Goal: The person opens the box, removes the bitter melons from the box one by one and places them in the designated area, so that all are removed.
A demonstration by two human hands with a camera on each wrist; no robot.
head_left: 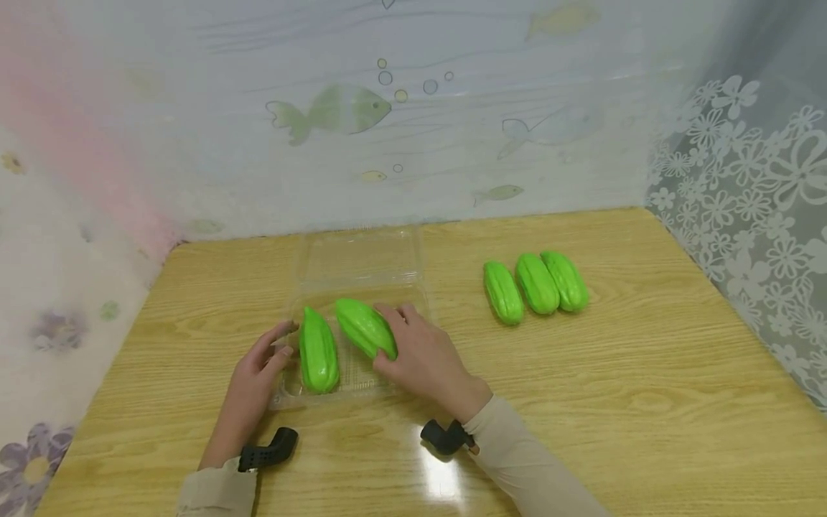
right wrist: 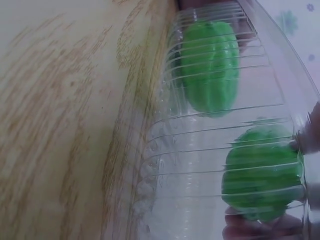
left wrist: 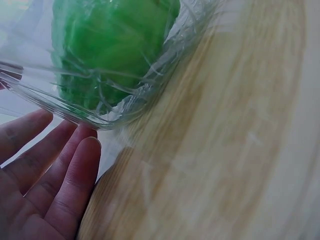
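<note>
A clear plastic clamshell box (head_left: 381, 391) lies on the table with its lid (head_left: 358, 257) folded back. One long, glossy green ridged fruit (head_left: 319, 352) lies along the box's left side. My right hand (head_left: 423, 355) grips a second green ridged fruit (head_left: 363, 327), tilted over the box's right half, thumb at its near end and fingers over its right side. In the right wrist view this second fruit (right wrist: 262, 175) shows through the box wall. At the box's left wall, my left hand (head_left: 258, 366) has its fingers extended; their fingertips (left wrist: 90, 145) touch the plastic from outside.
Three more green ridged fruits, a left one (head_left: 503, 293), a middle one (head_left: 538, 283) and a right one (head_left: 565, 281), lie side by side right of the box. The wooden table (head_left: 646, 402) meets a fish-patterned wall covering (head_left: 452, 158) at the back.
</note>
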